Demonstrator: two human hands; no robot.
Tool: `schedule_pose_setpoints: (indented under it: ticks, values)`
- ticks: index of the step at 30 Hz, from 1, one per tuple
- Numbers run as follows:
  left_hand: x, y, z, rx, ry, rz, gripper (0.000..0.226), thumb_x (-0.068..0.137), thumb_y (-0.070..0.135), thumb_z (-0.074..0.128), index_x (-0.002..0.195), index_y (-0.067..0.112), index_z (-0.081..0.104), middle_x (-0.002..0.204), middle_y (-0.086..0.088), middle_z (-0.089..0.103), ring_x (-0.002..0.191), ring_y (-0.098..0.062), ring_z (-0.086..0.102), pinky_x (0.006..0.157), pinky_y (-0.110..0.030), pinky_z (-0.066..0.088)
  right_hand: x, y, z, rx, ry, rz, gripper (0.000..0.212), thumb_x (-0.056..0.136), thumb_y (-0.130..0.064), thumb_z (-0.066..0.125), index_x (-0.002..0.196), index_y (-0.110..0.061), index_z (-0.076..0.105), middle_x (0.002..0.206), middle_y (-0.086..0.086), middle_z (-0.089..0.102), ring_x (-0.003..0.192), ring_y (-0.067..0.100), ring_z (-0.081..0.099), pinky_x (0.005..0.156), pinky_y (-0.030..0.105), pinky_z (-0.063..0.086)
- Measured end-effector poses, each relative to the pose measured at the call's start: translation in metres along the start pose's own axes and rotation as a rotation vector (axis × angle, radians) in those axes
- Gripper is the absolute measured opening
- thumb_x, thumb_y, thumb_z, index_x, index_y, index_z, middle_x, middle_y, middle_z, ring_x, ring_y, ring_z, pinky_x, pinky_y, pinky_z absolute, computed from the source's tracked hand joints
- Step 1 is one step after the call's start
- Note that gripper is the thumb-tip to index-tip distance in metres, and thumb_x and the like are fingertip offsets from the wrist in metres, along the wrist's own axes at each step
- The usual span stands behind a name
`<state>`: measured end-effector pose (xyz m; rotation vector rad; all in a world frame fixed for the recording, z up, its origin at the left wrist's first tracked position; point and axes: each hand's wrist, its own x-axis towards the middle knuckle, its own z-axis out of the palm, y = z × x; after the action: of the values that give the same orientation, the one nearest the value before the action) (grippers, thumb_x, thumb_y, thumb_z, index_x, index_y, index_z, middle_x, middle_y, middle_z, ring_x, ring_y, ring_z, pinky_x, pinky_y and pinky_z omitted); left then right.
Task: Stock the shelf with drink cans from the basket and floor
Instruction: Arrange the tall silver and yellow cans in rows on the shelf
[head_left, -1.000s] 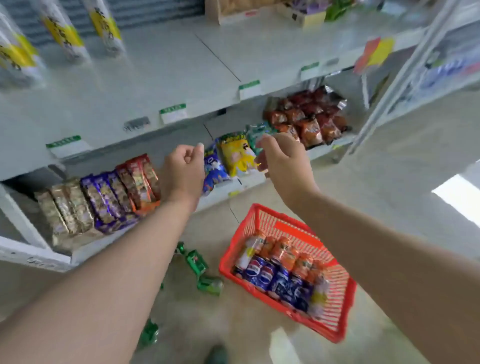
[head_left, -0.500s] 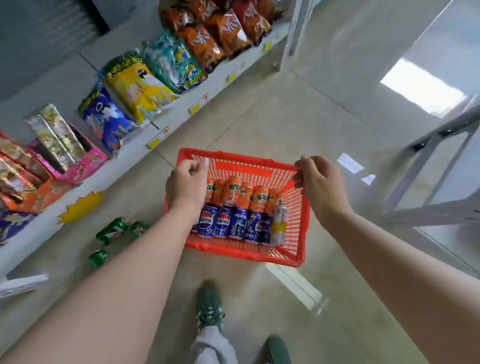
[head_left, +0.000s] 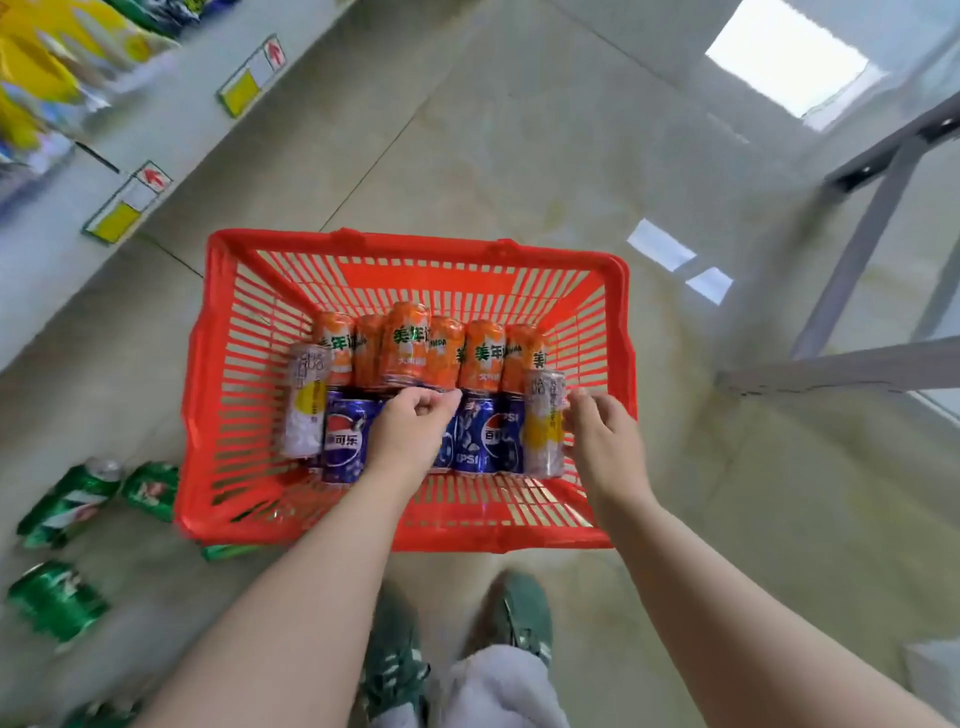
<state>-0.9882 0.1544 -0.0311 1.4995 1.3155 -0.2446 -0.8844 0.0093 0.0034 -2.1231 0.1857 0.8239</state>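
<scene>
A red plastic basket (head_left: 415, 248) stands on the floor in front of me. Inside, several orange cans (head_left: 410, 343) lie along the far side and several blue cola cans (head_left: 343, 441) along the near side. One white-and-yellow can (head_left: 304, 400) lies at the left end and another white-and-yellow can (head_left: 543, 421) at the right end. My left hand (head_left: 410, 434) lies over a blue can in the middle, and its fingers curl over that can's top end. My right hand (head_left: 602, 441) touches the right side of the right white-and-yellow can. Several green cans (head_left: 72, 499) lie on the floor left of the basket.
The lowest shelf (head_left: 62, 260) runs along the left, with price tags on its edge and yellow snack bags (head_left: 36, 78) on it. A grey metal frame (head_left: 872, 218) stands at the right. My green shoes (head_left: 524, 613) are just behind the basket.
My view dropped from the shelves to the basket. Both hands came down from above the basket rim into the basket and now rest among the cans.
</scene>
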Motion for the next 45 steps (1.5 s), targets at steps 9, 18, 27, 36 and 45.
schedule_pose_setpoints:
  ticks: [9, 18, 27, 36, 45]
  values:
    - [0.078, -0.038, -0.032, 0.002, 0.49, 0.076, 0.036, 0.085, 0.048, 0.062, 0.102, 0.017, 0.065, 0.1, 0.001, 0.064, 0.094, -0.02, 0.06, 0.079, -0.032, 0.048, 0.07, 0.068, 0.056, -0.241, 0.058, 0.062, 0.048, 0.097, -0.043, 0.045, 0.13, -0.009, 0.05, 0.129, 0.009, 0.058, 0.12, 0.029, 0.054, 0.102, 0.042, 0.044]
    - [0.091, -0.081, -0.062, -0.005, 0.478, -0.129, 0.062, 0.08, 0.046, 0.067, 0.128, 0.01, 0.051, 0.125, -0.013, 0.06, 0.112, -0.033, 0.056, 0.095, -0.046, 0.046, 0.091, 0.078, 0.094, -0.415, 0.174, 0.235, 0.063, 0.078, -0.057, 0.069, 0.115, -0.006, 0.057, 0.108, 0.014, 0.064, 0.097, 0.035, 0.062, 0.085, 0.046, 0.054]
    - [0.111, -0.085, -0.057, 0.303, 0.54, -0.175, 0.065, 0.079, 0.042, 0.072, 0.124, 0.0, 0.051, 0.129, -0.017, 0.052, 0.12, -0.035, 0.048, 0.098, -0.043, 0.04, 0.09, 0.075, 0.101, -0.366, -0.012, 0.176, 0.041, 0.077, -0.048, 0.075, 0.093, -0.013, 0.06, 0.082, 0.012, 0.069, 0.075, 0.036, 0.067, 0.067, 0.05, 0.059]
    - [0.12, -0.08, -0.06, 0.467, 0.506, -0.218, 0.057, 0.076, 0.041, 0.076, 0.11, -0.002, 0.058, 0.118, -0.02, 0.061, 0.11, -0.036, 0.056, 0.086, -0.041, 0.046, 0.09, 0.063, 0.099, -0.384, -0.099, 0.071, 0.033, 0.083, -0.044, 0.071, 0.09, -0.013, 0.064, 0.078, 0.01, 0.068, 0.074, 0.029, 0.065, 0.069, 0.045, 0.056]
    - [0.063, -0.042, -0.094, 0.256, 0.439, -0.078, 0.05, 0.074, 0.043, 0.076, 0.104, 0.006, 0.062, 0.104, -0.012, 0.068, 0.094, -0.032, 0.063, 0.069, -0.031, 0.039, 0.055, -0.009, 0.093, -0.194, -0.229, -0.035, 0.031, 0.081, -0.036, 0.075, 0.102, -0.015, 0.069, 0.091, 0.006, 0.073, 0.086, 0.026, 0.07, 0.081, 0.052, 0.058]
